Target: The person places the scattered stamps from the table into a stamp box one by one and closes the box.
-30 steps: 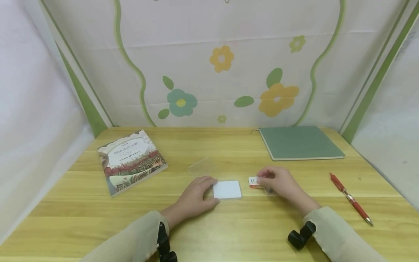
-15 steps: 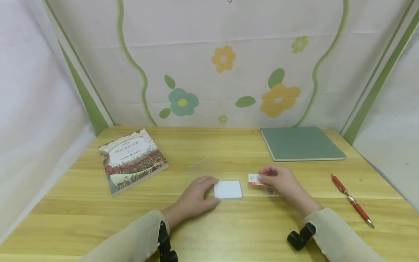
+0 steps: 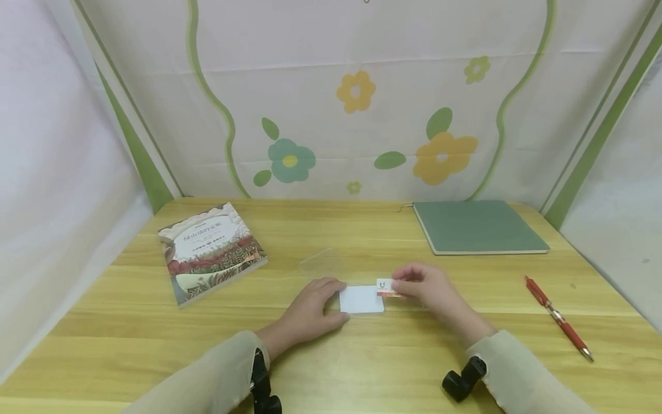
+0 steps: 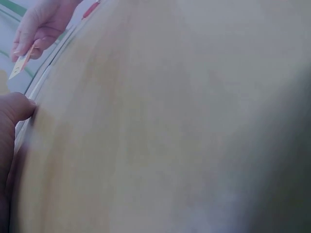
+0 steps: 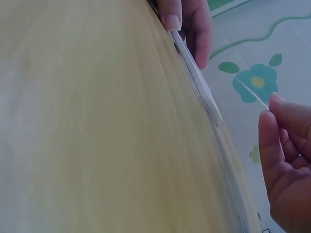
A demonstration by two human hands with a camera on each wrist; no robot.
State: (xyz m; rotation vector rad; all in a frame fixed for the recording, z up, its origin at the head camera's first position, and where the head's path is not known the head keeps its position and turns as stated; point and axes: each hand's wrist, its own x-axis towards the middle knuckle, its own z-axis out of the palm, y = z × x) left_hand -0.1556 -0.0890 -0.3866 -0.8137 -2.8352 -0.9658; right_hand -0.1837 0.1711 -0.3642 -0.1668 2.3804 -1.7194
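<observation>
A flat white rectangle like a card (image 3: 361, 299), with a thin clear edge under it, lies mid-table. My left hand (image 3: 309, 310) holds its left end, thumb at the near corner and a finger at the far one. Between thumb and fingers, my right hand (image 3: 426, 286) pinches a small white card with an orange band (image 3: 384, 285). In the head view this card overlaps the white rectangle's far right corner. Seen from the right wrist, the pinched card (image 5: 253, 94) is edge-on and raised above the table.
A clear plastic piece (image 3: 322, 263) lies beyond my left hand. An illustrated book (image 3: 212, 253) is at the left, a green notebook (image 3: 481, 227) at the back right, and a red pen (image 3: 558, 318) at the right. Behind the table hangs a flowered cloth (image 3: 320, 115).
My right hand has moved left with the small card, from beside the white rectangle to over its right corner. The left hand keeps its hold.
</observation>
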